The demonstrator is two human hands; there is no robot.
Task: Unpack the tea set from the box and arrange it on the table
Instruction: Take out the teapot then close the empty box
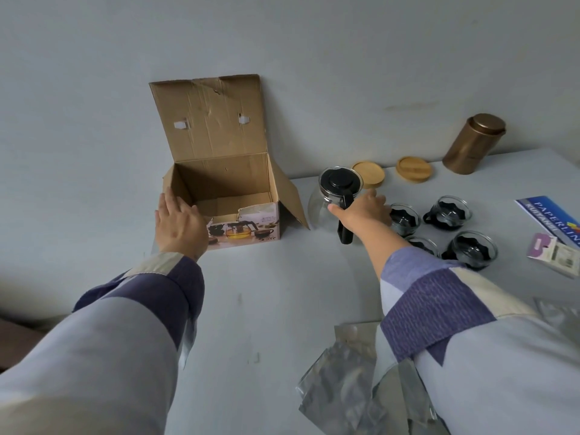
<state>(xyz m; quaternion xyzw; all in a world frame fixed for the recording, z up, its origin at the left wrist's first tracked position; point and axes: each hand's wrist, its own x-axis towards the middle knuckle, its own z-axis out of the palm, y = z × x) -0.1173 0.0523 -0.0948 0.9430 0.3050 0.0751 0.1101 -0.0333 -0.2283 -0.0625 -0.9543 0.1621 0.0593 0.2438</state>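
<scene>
The cardboard box (226,196) stands open at the table's left, its lid flap leaning on the wall; its inside looks empty. My left hand (179,221) rests flat against the box's left front corner with straight fingers. To the right of the box stands a glass teapot (326,208) with a black lid and black handle. My right hand (364,208) lies just right of the teapot's handle, thumb touching the handle's top, fingers relaxed. Several glass cups (448,211) with black holders sit to the right of that hand.
Two round wooden coasters (412,169) and a copper canister (474,142) stand near the wall. A blue booklet (552,218) and a small packet lie at the right edge. Crumpled silver plastic wrapping (348,381) lies at the front by my right sleeve.
</scene>
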